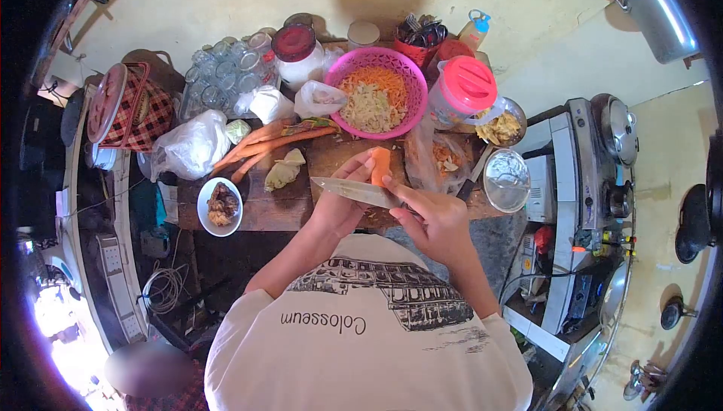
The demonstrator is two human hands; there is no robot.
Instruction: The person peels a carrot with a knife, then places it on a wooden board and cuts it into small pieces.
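Observation:
My left hand (343,204) is closed round a short piece of carrot (381,166), held up over the wooden table (290,211). In my right hand (439,223) is a knife (354,190), its broad blade pointing left across the front of my left fingers, just below the carrot. My right index finger reaches up to the carrot's lower end. Beyond the hands stands a pink basket (418,83) of shredded carrot and pale shreds. Left of them lie whole carrots (260,143) and a piece of cabbage (285,170).
A white bowl (237,219) of dark food stands at the table's left front. Toward the right are a clear plastic bag (433,166), a pink-lidded jug (467,91) and a metal bowl (506,180). Glasses (226,72) fill the back left. A person's head (149,369) shows lower left.

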